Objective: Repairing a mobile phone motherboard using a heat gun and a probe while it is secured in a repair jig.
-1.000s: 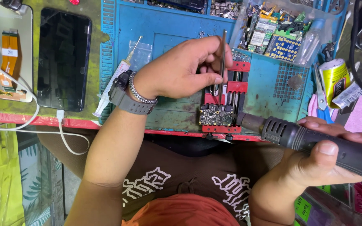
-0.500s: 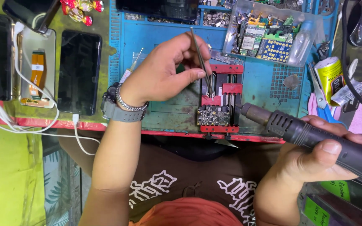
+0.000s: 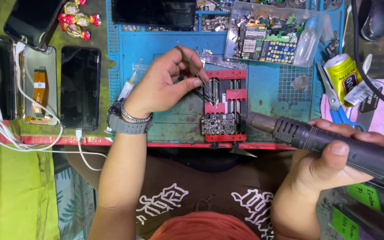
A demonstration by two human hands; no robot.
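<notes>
A clear tray (image 3: 310,55) beyond both grips is holding boards while the left hand (image 3: 165,84) is pinching tweezers (image 3: 196,71) over the clamped board (image 3: 218,123), the right hand (image 3: 330,164) clenching the heat gun (image 3: 334,144) at the tabletop (image 3: 174,126) edge.

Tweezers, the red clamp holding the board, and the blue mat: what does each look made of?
Tweezers in the left hand: thin bare metal by the look, a dull grey sheen. Red clamp: rigid red blocks on shiny rails, perhaps painted or anodised metal, though plastic blocks cannot be ruled out. Blue mat: matte and moulded with small trays and a grid, probably silicone or rubber.
</notes>
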